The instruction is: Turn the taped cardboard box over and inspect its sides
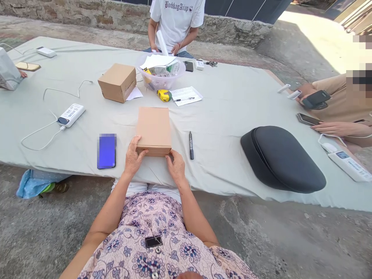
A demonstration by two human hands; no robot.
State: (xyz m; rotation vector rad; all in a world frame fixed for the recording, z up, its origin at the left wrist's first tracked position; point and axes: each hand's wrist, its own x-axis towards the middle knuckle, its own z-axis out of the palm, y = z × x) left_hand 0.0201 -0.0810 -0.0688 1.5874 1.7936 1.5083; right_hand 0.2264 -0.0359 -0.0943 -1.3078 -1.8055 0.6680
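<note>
A closed brown cardboard box (154, 126) rests on the cloth-covered table in front of me. My left hand (134, 155) grips its near left corner, with the thumb along the front face and the fingers on the left side. At the near right corner, my right hand (176, 166) has its thumb and fingers closed on the box's lower edge. A black marker (191, 145) lies to the right of the box. On the left, a phone (106, 151) with a blurred blue screen lies near the table edge.
Beyond are a second cardboard box (116, 82), a plastic basket (162, 82) of items, a yellow tape measure (164, 95) and a paper with a pen (186, 95). A black case (283, 159) and white power bank (71, 115) flank me. Other people sit across and at the right.
</note>
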